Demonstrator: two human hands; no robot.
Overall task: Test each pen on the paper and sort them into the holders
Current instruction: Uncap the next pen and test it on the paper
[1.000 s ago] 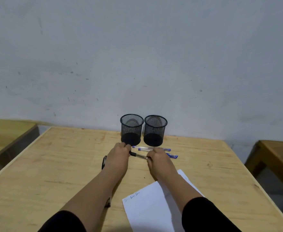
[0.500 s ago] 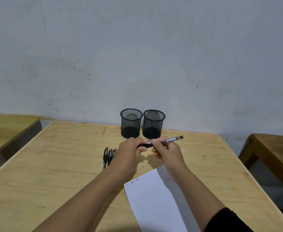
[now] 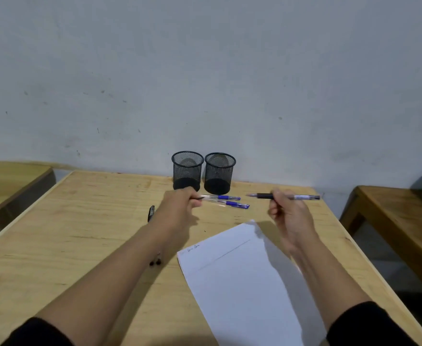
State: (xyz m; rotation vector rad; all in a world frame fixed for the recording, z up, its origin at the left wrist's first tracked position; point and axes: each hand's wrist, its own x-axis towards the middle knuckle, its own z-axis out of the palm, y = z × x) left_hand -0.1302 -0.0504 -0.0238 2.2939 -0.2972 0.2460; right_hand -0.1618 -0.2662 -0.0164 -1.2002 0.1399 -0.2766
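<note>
My right hand (image 3: 288,216) grips an uncapped pen (image 3: 283,196) with a black grip, held level above the table with its tip pointing left. My left hand (image 3: 180,208) pinches the pen's black cap (image 3: 198,198), pulled away to the left. Two blue-capped pens (image 3: 226,200) lie on the table in front of two black mesh holders (image 3: 187,170) (image 3: 219,173), which stand side by side at the far edge. A white sheet of paper (image 3: 245,278) with small scribbles at its top left lies near me. Black pens (image 3: 151,213) lie partly hidden under my left forearm.
The wooden table (image 3: 80,221) stands against a grey wall. Another wooden table (image 3: 5,181) is at the left and a wooden bench (image 3: 399,216) at the right, with gaps between them and my table.
My hands lifted a pen from the table, then pulled apart: the cap came off in my left hand and the pen moved right in my right hand.
</note>
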